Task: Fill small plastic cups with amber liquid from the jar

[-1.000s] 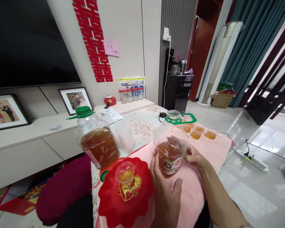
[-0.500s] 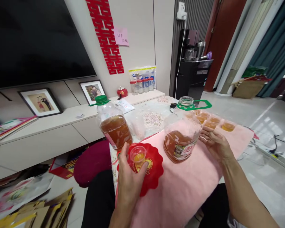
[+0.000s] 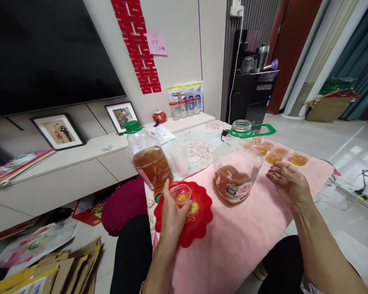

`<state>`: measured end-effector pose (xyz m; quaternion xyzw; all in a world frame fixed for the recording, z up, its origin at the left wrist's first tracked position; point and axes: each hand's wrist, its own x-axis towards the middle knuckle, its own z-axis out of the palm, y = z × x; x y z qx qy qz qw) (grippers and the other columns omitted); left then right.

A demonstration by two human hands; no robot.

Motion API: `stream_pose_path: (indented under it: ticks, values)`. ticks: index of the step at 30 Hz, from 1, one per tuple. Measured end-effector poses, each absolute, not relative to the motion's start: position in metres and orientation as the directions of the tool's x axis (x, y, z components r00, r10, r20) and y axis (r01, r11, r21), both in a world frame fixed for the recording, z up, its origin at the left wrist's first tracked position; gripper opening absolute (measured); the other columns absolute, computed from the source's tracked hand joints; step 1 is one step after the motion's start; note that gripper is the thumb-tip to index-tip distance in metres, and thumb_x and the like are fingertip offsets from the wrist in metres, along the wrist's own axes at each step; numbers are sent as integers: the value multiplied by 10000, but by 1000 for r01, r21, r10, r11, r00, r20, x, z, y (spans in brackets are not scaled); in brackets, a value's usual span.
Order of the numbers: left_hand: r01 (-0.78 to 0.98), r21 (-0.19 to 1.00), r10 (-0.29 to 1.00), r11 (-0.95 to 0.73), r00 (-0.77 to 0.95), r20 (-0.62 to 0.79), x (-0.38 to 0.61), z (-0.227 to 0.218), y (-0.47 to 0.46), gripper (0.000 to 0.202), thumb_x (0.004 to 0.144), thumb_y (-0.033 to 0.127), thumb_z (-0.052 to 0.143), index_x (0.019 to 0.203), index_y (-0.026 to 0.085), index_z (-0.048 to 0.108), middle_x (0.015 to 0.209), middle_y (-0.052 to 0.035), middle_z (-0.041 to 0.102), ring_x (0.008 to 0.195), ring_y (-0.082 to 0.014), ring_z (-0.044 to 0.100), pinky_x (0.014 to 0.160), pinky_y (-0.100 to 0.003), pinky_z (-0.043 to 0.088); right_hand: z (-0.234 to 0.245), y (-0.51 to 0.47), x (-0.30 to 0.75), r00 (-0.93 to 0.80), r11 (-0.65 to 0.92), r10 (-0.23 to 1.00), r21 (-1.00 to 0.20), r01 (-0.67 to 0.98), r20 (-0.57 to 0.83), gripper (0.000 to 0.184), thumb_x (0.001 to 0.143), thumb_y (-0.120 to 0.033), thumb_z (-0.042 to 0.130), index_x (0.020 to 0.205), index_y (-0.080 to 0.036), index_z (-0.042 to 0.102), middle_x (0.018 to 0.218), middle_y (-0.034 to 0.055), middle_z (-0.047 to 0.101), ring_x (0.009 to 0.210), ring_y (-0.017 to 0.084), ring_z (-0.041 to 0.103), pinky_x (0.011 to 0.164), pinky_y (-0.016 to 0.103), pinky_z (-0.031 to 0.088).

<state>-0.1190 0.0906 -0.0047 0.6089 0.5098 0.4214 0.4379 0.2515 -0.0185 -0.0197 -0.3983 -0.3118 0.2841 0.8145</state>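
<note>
The left hand (image 3: 173, 216) is partly closed, thumb on one side and fingers on the other, around a small clear plastic cup (image 3: 182, 197) with some amber liquid in it. The cup is upright over a glossy red plate with a scalloped rim (image 3: 200, 224); whether its base touches the plate cannot be told, as the hand hides it. The right hand (image 3: 291, 185) is raised with its fingers half curled and the thumb close to the index finger; whether anything is pinched between them cannot be told. It is just beside a large clear plastic jug with an uncapped mouth and a green handle (image 3: 233, 179), which stands upright, partly filled with brown liquid, on a soft pink cloth (image 3: 230, 241). Behind the right hand, several clear cups of amber liquid (image 3: 299, 158) stand near the cloth's far edge. Left of the plate is a round green cap (image 3: 158, 197), and beyond it a second clear jug with a green lid (image 3: 151, 165) holds brown liquid, near a nested stack of clear cups (image 3: 180, 162).
</note>
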Motion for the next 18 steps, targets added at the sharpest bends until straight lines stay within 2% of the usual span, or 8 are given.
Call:
stream_pose_path:
  ticks: [6,11,16,18]
  values:
    - [206,975,991,-81,121,56,-119,1,85,1113,695,359,752,1629,199,168,1363,-161,596,1369,-308,592,1147,-535,521,-5,-33,250,507,571,769,-775,-271,389,164,984,-304,750,1067,-168,709,923,-4,708,822,129,692,763,296,618]
    - [161,979,978,-121,188,90,-117,17,65,1145,686,421,795,1623,213,170,1329,-134,625,1310,-283,629,1194,-540,484,17,-50,228,236,511,859,-792,-335,455,165,968,-319,772,1007,-174,703,838,-29,683,766,112,664,713,258,587]
    - [100,989,937,-107,344,67,-112,30,37,1078,744,422,817,1607,274,187,1357,-112,638,1320,-253,647,1170,-484,525,22,-52,187,-141,290,928,-905,-311,346,200,1004,-345,732,978,-150,696,837,-16,712,725,119,688,668,263,581]
    - [101,991,908,-91,416,41,-110,32,26,1093,748,392,818,1617,280,165,1345,-106,648,1302,-246,661,1155,-467,541,20,-48,171,-240,205,931,-938,-280,275,229,1008,-370,730,981,-145,697,833,-18,715,712,116,691,672,267,587]
